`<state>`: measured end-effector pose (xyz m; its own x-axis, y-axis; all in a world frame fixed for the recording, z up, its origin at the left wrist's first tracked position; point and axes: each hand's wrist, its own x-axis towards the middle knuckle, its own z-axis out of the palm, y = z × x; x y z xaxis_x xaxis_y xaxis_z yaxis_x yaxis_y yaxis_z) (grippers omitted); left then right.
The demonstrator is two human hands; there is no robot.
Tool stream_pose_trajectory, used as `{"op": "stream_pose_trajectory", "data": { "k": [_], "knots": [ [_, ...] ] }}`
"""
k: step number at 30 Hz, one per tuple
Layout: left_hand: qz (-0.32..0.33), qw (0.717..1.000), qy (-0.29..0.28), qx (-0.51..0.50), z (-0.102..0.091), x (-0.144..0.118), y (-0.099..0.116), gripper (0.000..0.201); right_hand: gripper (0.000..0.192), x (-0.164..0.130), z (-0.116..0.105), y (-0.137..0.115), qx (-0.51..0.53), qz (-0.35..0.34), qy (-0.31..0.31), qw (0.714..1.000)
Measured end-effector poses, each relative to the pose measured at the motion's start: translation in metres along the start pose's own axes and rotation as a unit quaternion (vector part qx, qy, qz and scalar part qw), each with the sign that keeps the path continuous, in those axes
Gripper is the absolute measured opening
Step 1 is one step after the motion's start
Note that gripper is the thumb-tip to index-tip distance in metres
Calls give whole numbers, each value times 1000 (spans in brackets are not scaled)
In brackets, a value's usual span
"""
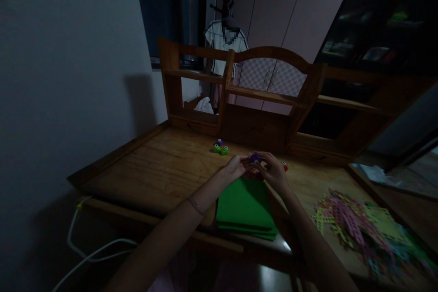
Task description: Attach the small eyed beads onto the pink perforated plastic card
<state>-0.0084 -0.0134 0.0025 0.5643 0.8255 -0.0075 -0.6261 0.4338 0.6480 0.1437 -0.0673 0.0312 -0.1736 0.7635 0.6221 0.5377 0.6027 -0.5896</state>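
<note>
Over the far edge of a stack of green sheets (244,203), both hands meet around a small purple toy (255,158) with a white eye spot. My left hand (237,167) supports it from the left, its fingers closed against it. From the right, my right hand (273,171) pinches the same piece with curled fingers. Something reddish shows dimly beneath the hands; its kind cannot be made out. Just behind my right hand, a red piece with an eye (285,167) is partly hidden.
Two green eyed pieces (224,151) and a purple one (219,142) stand farther back on the wooden desk (153,164). At the right lies a tangled heap of pink, yellow and blue cut-out strips (356,219). A wooden shelf unit (267,96) rises behind. A white cable (71,232) hangs left.
</note>
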Motion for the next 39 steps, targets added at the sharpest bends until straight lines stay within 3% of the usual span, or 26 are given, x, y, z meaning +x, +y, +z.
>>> {"op": "stream_pose_trajectory", "data": {
  "k": [4, 8, 11, 14, 18, 26, 39],
  "knots": [
    [-20, 997, -71, -7, 3, -1, -1, 24, 51, -1, -7, 0, 153, 160, 48, 974],
    [44, 993, -6, 108, 13, -1, -4, 24, 50, -1, -12, 2, 208, 259, 110, 937],
    [122, 960, 41, 247, 19, -1, -7, 35, 47, -1, -11, 4, 244, 271, 112, 924],
    [203, 894, 67, 395, 21, -2, -5, 37, 48, -1, -10, 3, 246, 289, 106, 919],
    [262, 836, 94, 472, 22, -6, -2, 34, 51, -1, -13, -7, 255, 309, 73, 913],
    [300, 804, 103, 503, 27, -12, 1, 33, 51, -2, -10, -7, 208, 283, 67, 934],
    [315, 783, 105, 526, 26, -13, 2, 28, 48, -1, -9, -15, 188, 235, 56, 952]
  ]
}}
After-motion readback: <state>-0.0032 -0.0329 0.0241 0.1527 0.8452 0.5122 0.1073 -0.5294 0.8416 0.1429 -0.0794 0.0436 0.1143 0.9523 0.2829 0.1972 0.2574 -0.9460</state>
